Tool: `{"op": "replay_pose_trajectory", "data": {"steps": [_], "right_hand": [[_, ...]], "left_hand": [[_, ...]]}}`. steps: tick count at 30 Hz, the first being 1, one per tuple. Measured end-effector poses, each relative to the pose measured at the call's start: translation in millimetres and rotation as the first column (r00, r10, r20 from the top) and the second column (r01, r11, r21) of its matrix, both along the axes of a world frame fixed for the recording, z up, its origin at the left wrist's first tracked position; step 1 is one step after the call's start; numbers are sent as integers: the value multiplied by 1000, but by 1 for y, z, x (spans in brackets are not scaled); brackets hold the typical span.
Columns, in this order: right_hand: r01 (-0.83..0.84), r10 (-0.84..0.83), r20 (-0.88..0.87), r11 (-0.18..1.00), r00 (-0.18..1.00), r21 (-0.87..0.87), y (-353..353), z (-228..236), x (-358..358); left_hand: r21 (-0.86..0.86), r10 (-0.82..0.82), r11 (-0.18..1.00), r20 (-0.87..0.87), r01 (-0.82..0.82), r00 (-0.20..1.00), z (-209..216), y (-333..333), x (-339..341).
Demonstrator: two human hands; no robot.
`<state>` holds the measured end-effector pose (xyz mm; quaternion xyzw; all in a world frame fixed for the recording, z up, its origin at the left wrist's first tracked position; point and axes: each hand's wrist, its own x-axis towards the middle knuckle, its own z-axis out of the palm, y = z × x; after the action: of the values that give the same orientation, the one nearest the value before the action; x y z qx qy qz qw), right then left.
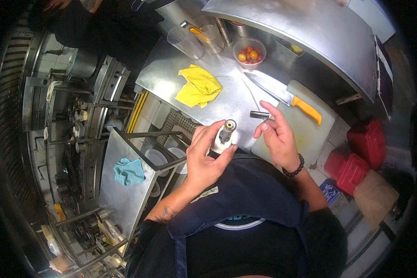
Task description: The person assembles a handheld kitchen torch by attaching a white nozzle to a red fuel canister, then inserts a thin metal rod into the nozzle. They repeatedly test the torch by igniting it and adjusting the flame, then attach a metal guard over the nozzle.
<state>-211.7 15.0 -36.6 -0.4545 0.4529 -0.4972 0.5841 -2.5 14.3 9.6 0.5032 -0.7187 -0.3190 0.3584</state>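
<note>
Close to my body, my left hand [207, 153] grips a small white object with a grey upper part [225, 134] between thumb and fingers. A round rim with a yellowish centre tops it; its exact kind is unclear. To its right, my right hand [278, 141] has bent fingers, the index finger stretched upward. A short black tube with a shiny metal part [259, 114] sticks out leftward from between these fingers. Beyond my right hand, a chef's knife [306, 109] with an orange handle lies across the edge of a white cutting board [326, 121].
A crumpled yellow cloth [199, 86] lies on the steel counter [155, 69]. Behind stand clear pitchers [186, 42] and a tub of tomatoes [249, 52]. A steel shelf [306, 28] overhangs the far right. Red containers [347, 172] are at right; a blue cloth [129, 172] lies left.
</note>
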Motion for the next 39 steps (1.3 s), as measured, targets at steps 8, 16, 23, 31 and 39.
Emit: {"op": "replay_pose_trajectory", "data": {"steps": [8, 16, 23, 31, 39], "right_hand": [[23, -25, 53, 999, 998, 22, 0, -3, -18], [-38, 38, -24, 999, 999, 12, 5, -17, -5], [-99, 101, -72, 995, 992, 22, 6, -17, 2], [-110, 103, -217, 994, 971, -20, 6, -14, 3], [-108, 97, -225, 993, 969, -38, 5, -17, 6]], "left_hand": [[181, 75, 983, -211, -37, 975, -12, 6, 1], [-159, 38, 987, 90, -23, 995, 8, -1, -5], [-190, 35, 982, 93, -16, 995, 8, -1, -5], [-273, 15, 962, 128, 20, 992, 9, -3, -3], [-280, 2, 960, 111, 29, 994, 9, -4, -2]]}}
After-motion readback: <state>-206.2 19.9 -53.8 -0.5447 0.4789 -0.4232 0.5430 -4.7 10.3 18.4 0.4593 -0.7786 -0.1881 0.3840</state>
